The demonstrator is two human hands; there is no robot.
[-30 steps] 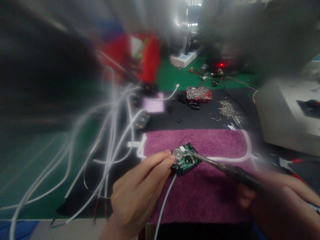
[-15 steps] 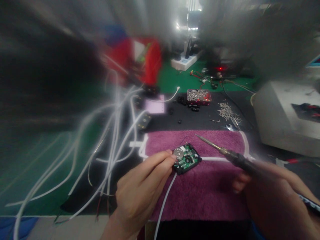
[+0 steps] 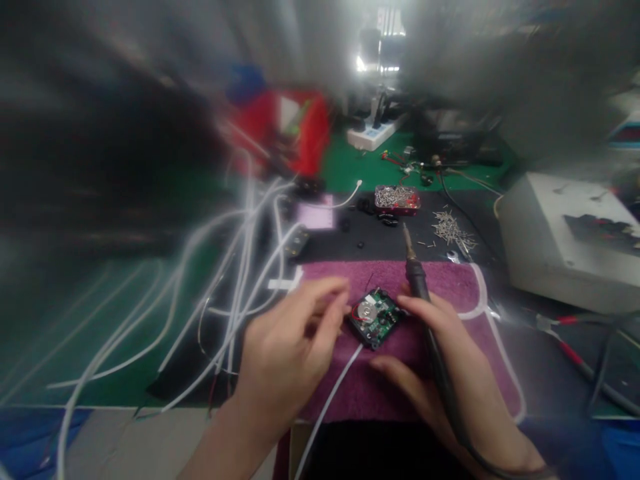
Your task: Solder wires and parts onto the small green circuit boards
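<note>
A small green circuit board (image 3: 376,317) with a round silver coin cell lies in a black housing on a purple towel (image 3: 450,283). A white cable (image 3: 327,407) runs from it toward me. My left hand (image 3: 290,353) hovers just left of the board, fingers curled and slightly apart, thumb and forefinger near each other, holding nothing I can see. My right hand (image 3: 450,373) rests right of the board, wrapped around a soldering iron (image 3: 417,280) whose tip points up and away from the board; its fingertips touch the board's right edge.
A bundle of white cables (image 3: 225,280) spreads across the left. A red tin of small metal parts (image 3: 397,199) and loose pins (image 3: 453,230) lie on a black mat behind the towel. A white box (image 3: 560,233) stands at the right, a power strip (image 3: 373,133) far back.
The soldering iron left the board, swung right, then upright beside it. My right hand came in to the board's right edge. My left fingers let go of the board and drew back a little.
</note>
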